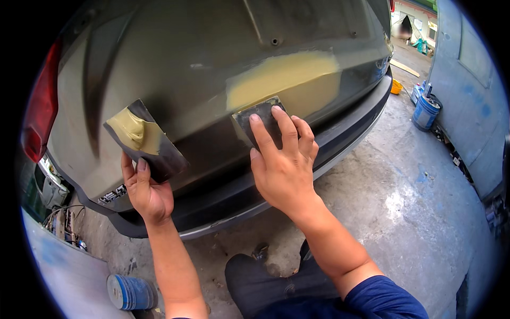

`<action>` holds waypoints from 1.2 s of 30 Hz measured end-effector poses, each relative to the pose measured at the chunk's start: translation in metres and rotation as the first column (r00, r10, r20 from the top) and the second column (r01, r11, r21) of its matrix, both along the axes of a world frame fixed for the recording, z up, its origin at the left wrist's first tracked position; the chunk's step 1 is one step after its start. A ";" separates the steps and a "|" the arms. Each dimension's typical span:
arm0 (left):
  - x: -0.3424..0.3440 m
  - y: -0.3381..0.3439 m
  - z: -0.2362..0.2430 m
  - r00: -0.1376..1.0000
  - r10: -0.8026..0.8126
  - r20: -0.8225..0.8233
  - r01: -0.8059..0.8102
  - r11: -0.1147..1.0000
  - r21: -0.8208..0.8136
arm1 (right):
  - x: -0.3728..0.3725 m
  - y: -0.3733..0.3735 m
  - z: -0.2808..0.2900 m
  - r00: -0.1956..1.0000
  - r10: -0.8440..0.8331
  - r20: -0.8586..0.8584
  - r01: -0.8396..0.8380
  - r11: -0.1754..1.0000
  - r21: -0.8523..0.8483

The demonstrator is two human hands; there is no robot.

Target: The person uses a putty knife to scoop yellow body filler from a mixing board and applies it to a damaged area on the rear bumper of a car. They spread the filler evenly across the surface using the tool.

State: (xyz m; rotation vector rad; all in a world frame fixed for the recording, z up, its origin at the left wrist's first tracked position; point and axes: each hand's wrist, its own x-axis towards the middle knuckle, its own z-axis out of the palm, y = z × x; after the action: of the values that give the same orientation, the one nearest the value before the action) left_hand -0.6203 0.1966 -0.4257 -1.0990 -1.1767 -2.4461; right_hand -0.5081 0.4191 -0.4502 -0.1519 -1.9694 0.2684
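Left grip (154,198): closed on a dark flat plate (166,161). The thumb lies across the near face at the lower edge; the other fingers support the plate from behind and are largely hidden. The plate is tilted and extends above the grip. A mound of yellow paste (129,130) covers its upper left portion.

Right grip (285,166): closed on a dark spreader (259,123). The fingers are fanned over the outer face, with the thumb at the lower left side. The rear of the spreader is hidden, so the full finger closure cannot be told. Its upper edge carries paste residue and lies at the lower left border of a yellow patch (287,80).

The patch is located above and to the right of the right grip, on the rear panel (175,69) of a vehicle. Its upper section is brighter than its lower right section. The dark bumper (226,195) runs below the panel, between and beyond both grips. A red tail light (42,103) is positioned up and left of the left grip. One blue bucket (130,292) stands on the floor (393,212) below the left grip; another blue bucket (425,112) stands well to the right of the right grip.
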 end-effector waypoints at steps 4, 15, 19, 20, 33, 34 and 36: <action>0.000 0.003 0.001 1.000 -0.019 -0.018 0.019 1.000 0.000 | -0.013 0.002 -0.004 1.000 0.005 -0.021 -0.004 1.000 0.004; -0.001 0.002 -0.002 1.000 -0.009 -0.015 0.009 1.000 0.015 | -0.011 0.000 -0.001 1.000 0.014 -0.011 -0.014 1.000 0.012; 0.002 0.005 0.000 0.999 -0.032 -0.012 0.032 0.999 0.030 | -0.014 0.000 -0.010 1.000 0.004 0.004 -0.004 1.000 0.030; 0.002 0.004 0.001 1.000 -0.026 -0.015 0.027 0.999 0.026 | -0.013 0.000 -0.013 1.000 0.008 0.012 -0.008 1.000 0.029; 0.006 0.001 -0.006 0.999 0.019 0.026 -0.020 0.999 0.039 | -0.007 0.001 -0.046 0.995 0.042 0.088 -0.044 0.999 0.017; 0.008 0.001 -0.007 0.999 0.023 0.028 -0.024 0.999 0.038 | -0.006 0.001 -0.048 0.994 0.041 0.098 -0.043 0.999 0.016; 0.011 0.001 -0.008 0.999 0.036 0.035 -0.037 0.999 0.035 | -0.004 0.001 -0.051 0.992 0.040 0.119 -0.042 0.999 0.018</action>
State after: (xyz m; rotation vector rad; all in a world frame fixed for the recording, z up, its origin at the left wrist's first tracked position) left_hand -0.6089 0.1975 -0.4342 -1.0210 -1.1485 -2.4578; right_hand -0.5119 0.4204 -0.5017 -0.1167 -2.0944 0.2716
